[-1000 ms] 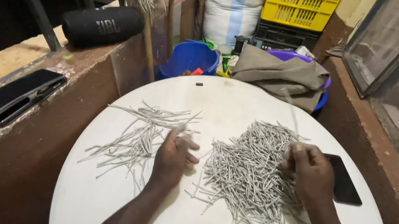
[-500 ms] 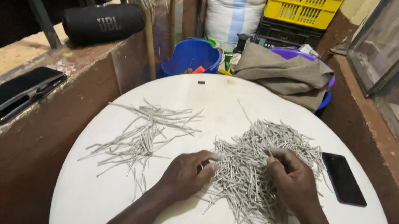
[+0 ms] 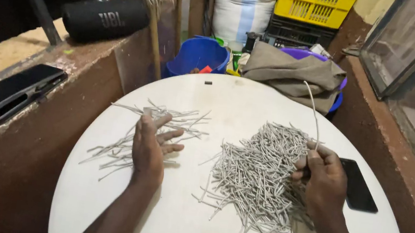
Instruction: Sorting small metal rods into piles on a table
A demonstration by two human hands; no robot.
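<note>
Left edge of frame: dark phone (image 3: 10,91) flat on the ledge, black cylinder speaker (image 3: 105,17) above it. Round white table (image 3: 178,219) fills the centre. Left hand (image 3: 151,145) open, fingers spread, resting over the thin scatter of grey sticks (image 3: 123,145) at centre left. Dense pile of grey sticks (image 3: 258,174) lies right of centre. Right hand (image 3: 321,178) closed at the pile's right edge, pinching one long stick (image 3: 315,112) that rises upward. Black phone (image 3: 358,185) just beside that hand.
</note>
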